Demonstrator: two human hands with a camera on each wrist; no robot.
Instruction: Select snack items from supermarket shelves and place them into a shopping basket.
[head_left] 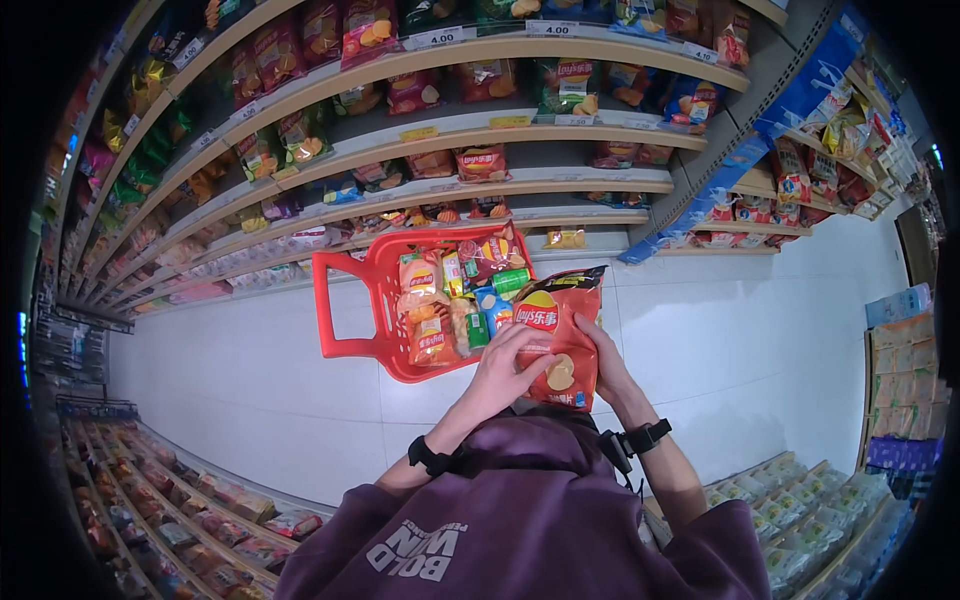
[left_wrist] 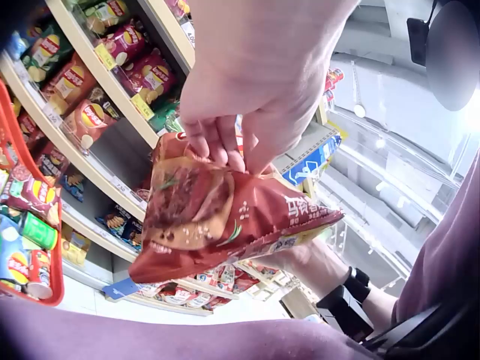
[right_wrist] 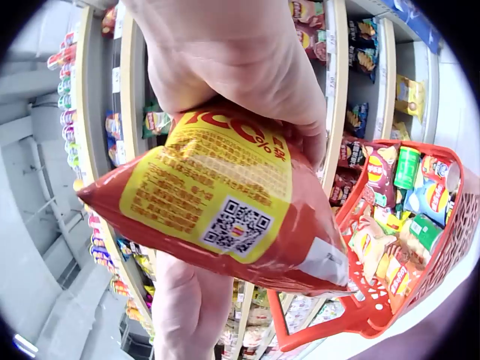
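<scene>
A red Lay's bag of potato chips (head_left: 545,345) is held upright in front of the body by both hands. My left hand (head_left: 508,362) pinches its front, thumb and fingers curled in at the film; the left wrist view shows that side of the bag (left_wrist: 202,210). On the other side edge, my right hand (head_left: 606,362) grips the bag. Its yellow back panel with a QR code (right_wrist: 238,225) faces the right wrist camera. Beyond the hands, a red shopping basket (head_left: 385,300) holds several chip bags and green cans (head_left: 511,280).
Shelves (head_left: 500,135) of chip bags with price tags curve across the front and left. A low rack (head_left: 800,505) of clear packs stands at the right rear, and more snack packs (head_left: 215,520) line the left rear. Pale floor tiles (head_left: 700,340) stretch between them.
</scene>
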